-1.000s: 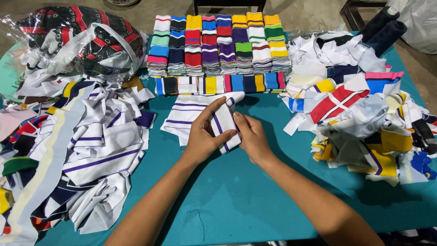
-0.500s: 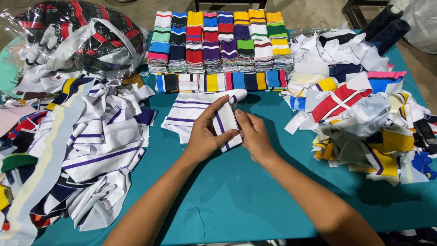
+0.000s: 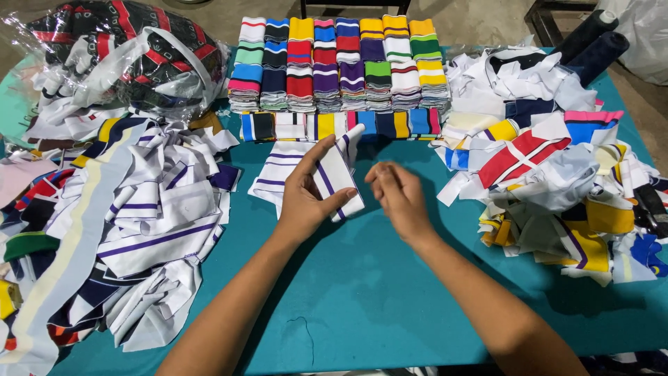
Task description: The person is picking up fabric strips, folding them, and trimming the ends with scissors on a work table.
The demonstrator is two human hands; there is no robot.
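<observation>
My left hand (image 3: 306, 195) grips a folded white knit strip with purple stripes (image 3: 335, 174), thumb under its lower edge and fingers against its left side. The strip rests over a small stack of similar white, purple-striped pieces (image 3: 282, 173) on the teal table (image 3: 376, 292). My right hand (image 3: 396, 195) hovers just right of the strip, fingers loosely curled, holding nothing.
Neat stacks of coloured striped knit bands (image 3: 334, 63) line the far edge, with a row of folded pieces (image 3: 334, 125) in front. Loose fabric heaps lie left (image 3: 139, 223) and right (image 3: 557, 181). A plastic bag of fabric (image 3: 125, 56) sits far left; dark rolls (image 3: 591, 38) far right.
My right hand has let go of the striped strip and drawn back to the right. My left hand keeps holding the strip, now folded narrower.
</observation>
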